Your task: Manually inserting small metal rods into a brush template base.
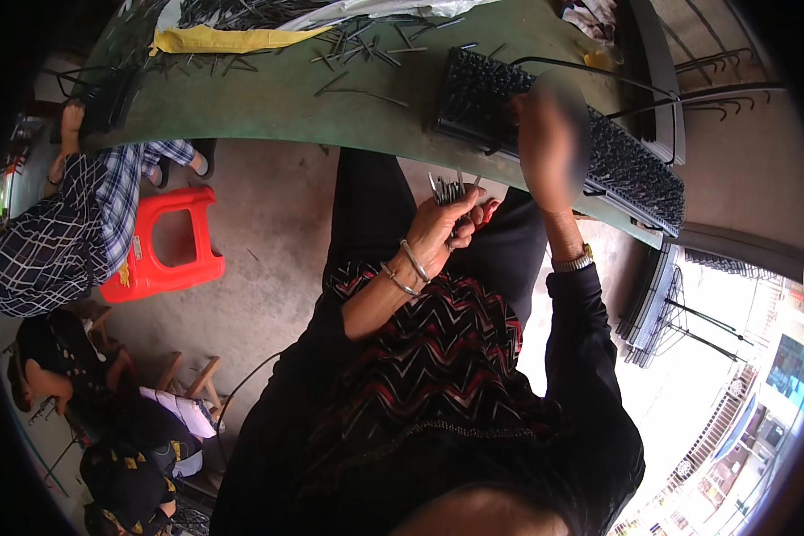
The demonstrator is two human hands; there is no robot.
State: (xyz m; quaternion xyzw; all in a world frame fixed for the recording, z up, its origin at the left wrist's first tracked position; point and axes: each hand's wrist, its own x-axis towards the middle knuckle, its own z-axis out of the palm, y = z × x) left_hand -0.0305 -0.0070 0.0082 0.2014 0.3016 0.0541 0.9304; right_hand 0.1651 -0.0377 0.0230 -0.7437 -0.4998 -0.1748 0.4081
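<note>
My left hand (pixel 436 230), with bangles at its wrist, is closed round a bundle of thin dark metallic rods (pixel 448 189) above my lap. The rods' ends stick up past the fingers. My right hand (pixel 547 156), a watch on its wrist, is over a long black tray (pixel 479 87) packed with many small black upright pieces. A blur covers most of that hand, so its fingers and anything in them cannot be made out. Something small and red (pixel 489 213) shows beside my left fingers.
On the green table (pixel 259 107) lie loose dark rods (pixel 357 46) and a yellow strip (pixel 232 39). A black wire frame (pixel 634 82) crosses the tray. To the left are a red plastic stool (pixel 165 284) and a person in checked clothes (pixel 49 237); more people sit lower left.
</note>
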